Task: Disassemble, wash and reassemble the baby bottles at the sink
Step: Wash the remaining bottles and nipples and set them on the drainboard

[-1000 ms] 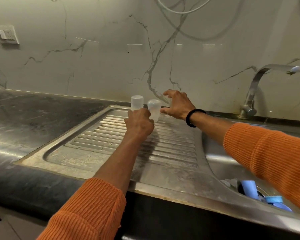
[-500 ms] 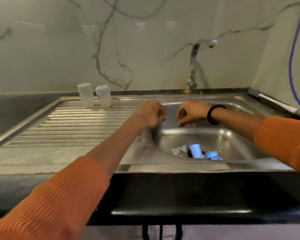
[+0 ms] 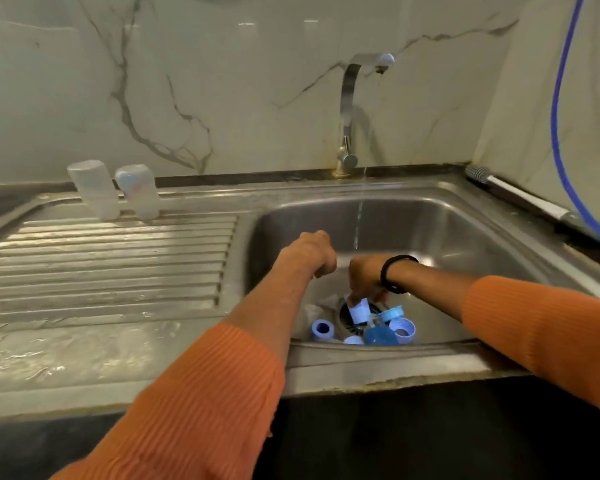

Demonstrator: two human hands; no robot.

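Head view looks down into a steel sink (image 3: 465, 216) set in a dark desk (image 3: 430, 427). 2 clear bottles (image 3: 94, 188) stand upside down, long axes vertical, side by side at the back of the ribbed drainboard (image 3: 111, 265), close together; whether they touch I cannot tell. Water runs thinly from the tap (image 3: 350, 98) into the basin.

Around the drain (image 3: 352, 323) lie the loose blue parts: a ring (image 3: 323, 329) with its opening facing up on the left, a 2nd ring (image 3: 403, 329) on the right, a blue cap (image 3: 392, 311) behind it, and a darker blue piece (image 3: 378, 334) near the front wall.

The right hand (image 3: 366, 277), with a black band (image 3: 394, 271) on its wrist, reaches down and pinches a small pale blue collar (image 3: 359, 311) above the drain, tilted with its long axis leaning right. The left hand (image 3: 309, 252) hangs curled over the basin's left side; whether it grips anything I cannot tell.

Half a second ago both hands hovered at rim height, holding nothing visible; now they have dropped into the basin, and the collar that stood by the drain is in the right hand's fingers. The bottles have not moved.
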